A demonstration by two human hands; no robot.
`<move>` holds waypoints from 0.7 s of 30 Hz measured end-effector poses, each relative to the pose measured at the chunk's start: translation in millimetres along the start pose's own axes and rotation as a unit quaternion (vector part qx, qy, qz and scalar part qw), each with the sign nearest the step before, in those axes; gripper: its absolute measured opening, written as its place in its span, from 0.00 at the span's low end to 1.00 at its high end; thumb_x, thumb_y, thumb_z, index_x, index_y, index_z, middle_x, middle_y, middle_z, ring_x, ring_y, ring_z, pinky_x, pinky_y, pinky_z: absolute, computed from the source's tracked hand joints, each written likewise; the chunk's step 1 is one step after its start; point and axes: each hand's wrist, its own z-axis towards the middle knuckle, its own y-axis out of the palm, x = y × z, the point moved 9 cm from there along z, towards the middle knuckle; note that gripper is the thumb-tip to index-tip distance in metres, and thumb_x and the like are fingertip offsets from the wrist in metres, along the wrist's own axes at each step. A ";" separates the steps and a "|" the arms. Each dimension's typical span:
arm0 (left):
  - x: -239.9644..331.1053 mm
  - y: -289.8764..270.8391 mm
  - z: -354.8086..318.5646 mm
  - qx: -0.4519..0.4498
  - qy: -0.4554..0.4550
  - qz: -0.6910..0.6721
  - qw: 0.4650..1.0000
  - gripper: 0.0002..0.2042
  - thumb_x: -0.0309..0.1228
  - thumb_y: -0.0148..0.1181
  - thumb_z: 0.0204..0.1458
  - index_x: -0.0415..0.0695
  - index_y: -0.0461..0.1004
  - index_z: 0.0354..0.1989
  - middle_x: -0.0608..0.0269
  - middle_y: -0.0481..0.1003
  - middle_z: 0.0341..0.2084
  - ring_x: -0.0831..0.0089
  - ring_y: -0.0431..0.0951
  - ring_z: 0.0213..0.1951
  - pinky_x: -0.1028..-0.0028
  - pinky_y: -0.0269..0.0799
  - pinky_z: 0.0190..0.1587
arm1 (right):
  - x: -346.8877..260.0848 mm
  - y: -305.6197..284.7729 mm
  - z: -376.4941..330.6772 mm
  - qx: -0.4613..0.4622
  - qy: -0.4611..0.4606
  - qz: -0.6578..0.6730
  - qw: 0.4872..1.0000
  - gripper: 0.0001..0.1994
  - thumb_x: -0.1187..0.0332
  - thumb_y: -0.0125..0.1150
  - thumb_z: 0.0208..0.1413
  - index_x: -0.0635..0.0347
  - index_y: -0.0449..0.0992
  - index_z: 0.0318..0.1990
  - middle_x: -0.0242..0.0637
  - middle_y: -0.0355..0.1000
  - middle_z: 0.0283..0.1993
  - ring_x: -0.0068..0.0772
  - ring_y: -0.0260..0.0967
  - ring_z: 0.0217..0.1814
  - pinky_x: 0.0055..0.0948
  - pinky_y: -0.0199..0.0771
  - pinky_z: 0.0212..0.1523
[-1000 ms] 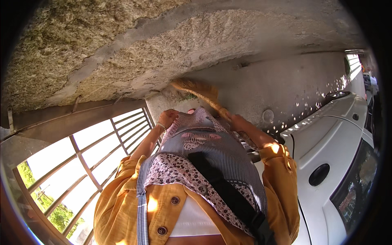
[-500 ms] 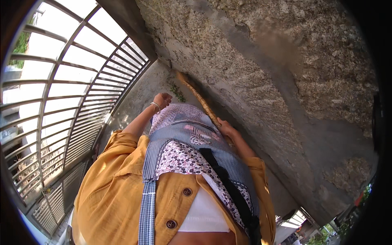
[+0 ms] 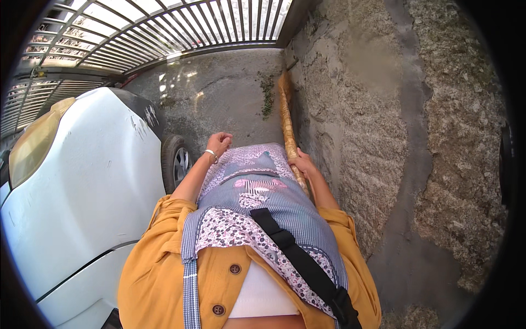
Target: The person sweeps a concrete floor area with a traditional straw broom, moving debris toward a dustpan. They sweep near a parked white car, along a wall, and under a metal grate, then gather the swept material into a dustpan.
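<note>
Far to the left of both hands I saw a white car (image 3: 82,208), its body cut off by the dark rim of the view, with one wheel (image 3: 176,160) showing just left of the left forearm. Beyond it a metal gate (image 3: 164,27) ran across the top, bent by the lens.

The left hand (image 3: 219,143) hung free over the concrete floor (image 3: 219,93), fingers curled loosely inward and grasping nothing; a pale bracelet (image 3: 210,154) sat on its wrist. Between the two hands lay the front of a patterned apron (image 3: 257,186), which hid the legs and the floor beneath entirely.

The right hand (image 3: 302,163) was clenched around the long straw-coloured broom (image 3: 286,118). The broom ran forward from that hand to the foot of the rough stone wall (image 3: 372,137), touching or nearly touching it; I could not tell which. Its far end blurred into the shadow at the wall's corner beside a strip of weeds (image 3: 267,94), and its lower end disappeared behind the apron. Right of the hand the wall filled the view until the rim cut it off.
</note>
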 end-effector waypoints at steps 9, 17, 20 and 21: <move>-89.3 -32.8 -91.6 0.087 -0.049 -0.102 0.990 0.11 0.28 0.48 0.50 0.36 0.70 0.40 0.61 0.74 0.28 0.80 0.71 0.23 0.81 0.69 0.27 | -36.3 17.1 -42.5 -0.059 0.026 0.044 0.997 0.42 0.80 0.55 0.40 0.56 0.37 0.63 0.38 0.65 0.20 0.29 0.64 0.15 0.28 0.68 0.12; -131.7 -41.3 -135.8 0.120 -0.059 -0.128 0.983 0.11 0.27 0.48 0.48 0.35 0.71 0.38 0.58 0.75 0.27 0.77 0.73 0.23 0.79 0.70 0.26 | 20.3 116.0 -30.4 -0.086 0.095 0.107 0.986 0.17 0.79 0.53 0.41 0.58 0.55 0.39 0.40 0.62 0.19 0.36 0.64 0.16 0.36 0.69 0.13; -134.4 -45.5 -142.6 0.113 -0.045 -0.110 0.987 0.11 0.27 0.48 0.48 0.35 0.71 0.38 0.58 0.75 0.26 0.77 0.74 0.23 0.79 0.70 0.26 | 4.2 176.5 -12.1 -0.117 0.060 0.185 0.974 0.17 0.79 0.54 0.41 0.56 0.55 0.37 0.41 0.62 0.19 0.36 0.64 0.17 0.36 0.70 0.16; -138.0 -47.3 -146.4 0.112 -0.041 -0.103 0.987 0.11 0.26 0.48 0.48 0.36 0.71 0.38 0.58 0.75 0.26 0.77 0.74 0.23 0.79 0.70 0.26 | -5.6 189.0 -7.9 -0.153 0.069 0.225 0.960 0.17 0.79 0.54 0.41 0.56 0.55 0.36 0.41 0.62 0.20 0.36 0.64 0.17 0.35 0.70 0.16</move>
